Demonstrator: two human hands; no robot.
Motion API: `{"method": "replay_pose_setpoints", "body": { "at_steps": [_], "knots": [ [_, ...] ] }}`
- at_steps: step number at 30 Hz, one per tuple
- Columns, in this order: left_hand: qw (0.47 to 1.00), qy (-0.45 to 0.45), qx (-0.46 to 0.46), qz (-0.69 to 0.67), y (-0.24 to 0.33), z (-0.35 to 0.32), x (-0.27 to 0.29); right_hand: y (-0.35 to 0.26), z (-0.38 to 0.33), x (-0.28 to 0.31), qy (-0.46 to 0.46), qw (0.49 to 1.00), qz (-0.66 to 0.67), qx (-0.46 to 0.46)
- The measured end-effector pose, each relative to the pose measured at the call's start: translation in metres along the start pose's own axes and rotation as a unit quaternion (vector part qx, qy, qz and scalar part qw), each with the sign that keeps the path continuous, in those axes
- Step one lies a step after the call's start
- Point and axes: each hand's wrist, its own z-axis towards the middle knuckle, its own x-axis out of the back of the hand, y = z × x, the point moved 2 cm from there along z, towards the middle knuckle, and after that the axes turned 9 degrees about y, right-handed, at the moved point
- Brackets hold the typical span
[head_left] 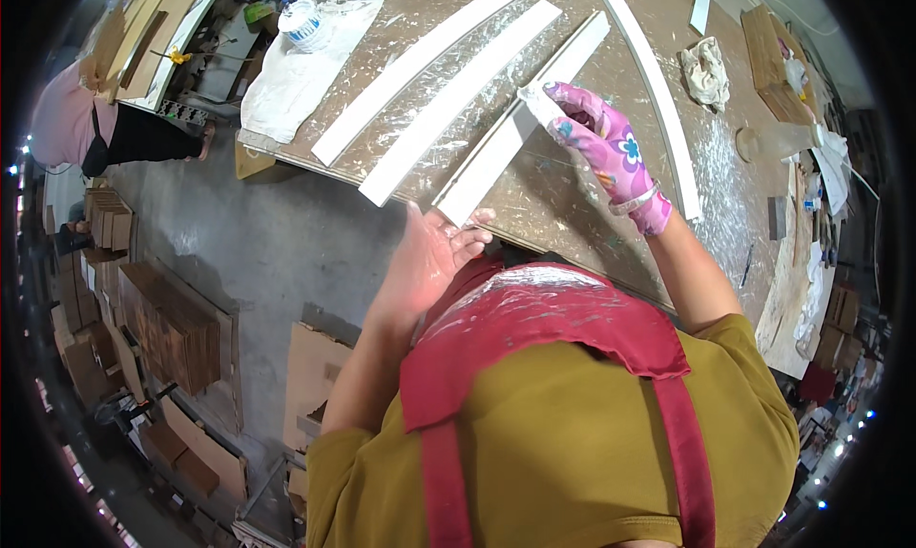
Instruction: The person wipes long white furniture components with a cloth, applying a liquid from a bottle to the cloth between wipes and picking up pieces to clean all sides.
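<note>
In front of me, a white strip (489,174) lies slanted on the worktable, its near end reaching the table's edge. My left hand (434,257), bare and dusted with white, cups that near end palm up. Its thumb points up on the left and its fingers curl past the strip on the right. My right hand (611,147) wears a pink flowered glove with a band at the wrist. It pinches a small whitish pad or folded cloth (540,105) against the strip's middle. What the pad is made of I cannot make out.
Two curved white strips (463,100) (420,71) lie to the left and another (658,100) to the right on the dust-smeared worktable (611,238). A tub (301,23) on white cloth stands far left, a crumpled rag (706,74) far right. Cardboard stacks (172,324) and a person (72,119) are leftward.
</note>
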Motion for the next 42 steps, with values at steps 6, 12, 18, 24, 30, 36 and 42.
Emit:
{"method": "replay_pose_setpoints", "body": {
  "at_steps": [6,12,18,24,30,36,42],
  "knots": [
    [0.946,0.13,-0.157,0.253,0.0,0.016,0.003,-0.012,-0.002,-0.023,-0.051,0.996,-0.036,0.062],
    [0.915,0.145,-0.2,0.318,0.001,0.009,-0.003,-0.052,-0.02,-0.073,-0.168,0.849,-0.275,0.42],
    [0.911,0.163,-0.197,0.325,-0.001,0.005,-0.016,-0.002,0.038,-0.033,-0.112,0.787,-0.468,0.387],
    [0.877,0.159,-0.241,0.383,-0.002,-0.011,0.002,-0.037,0.004,-0.048,-0.28,0.817,-0.362,0.353],
    [0.913,0.19,-0.199,0.301,-0.017,-0.011,0.012,0.097,0.14,0.076,-0.034,0.813,-0.519,0.262],
    [0.93,0.213,-0.167,0.25,-0.016,-0.009,0.027,0.079,0.208,0.138,0.059,0.79,-0.604,0.09],
    [0.957,0.215,-0.138,0.136,-0.016,0.008,0.037,0.085,0.149,0.195,0.188,0.95,-0.243,0.054]
  ]
}}
